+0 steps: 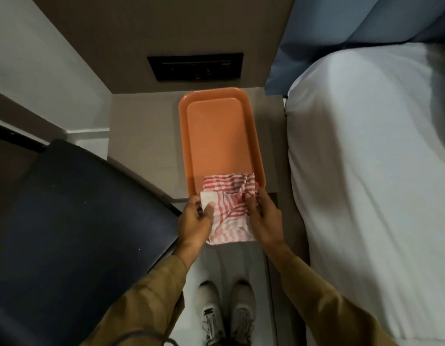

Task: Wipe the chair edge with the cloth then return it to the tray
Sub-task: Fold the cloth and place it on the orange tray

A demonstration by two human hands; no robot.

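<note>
A red-and-white striped cloth (228, 208) lies half on the near end of an orange tray (216, 136) and half hanging over the tray's front rim. My left hand (195, 221) pinches the cloth's left edge with thumb on top. My right hand (263, 218) grips its right side. The dark blue chair (74, 213) stands to the left, its curved edge just beside my left hand.
The tray rests on a grey bedside table (141, 136). A bed with a white sheet (366, 171) and a blue pillow (316, 46) fills the right. A black switch panel (195, 67) is on the wall behind. My shoes (225, 313) are on the floor below.
</note>
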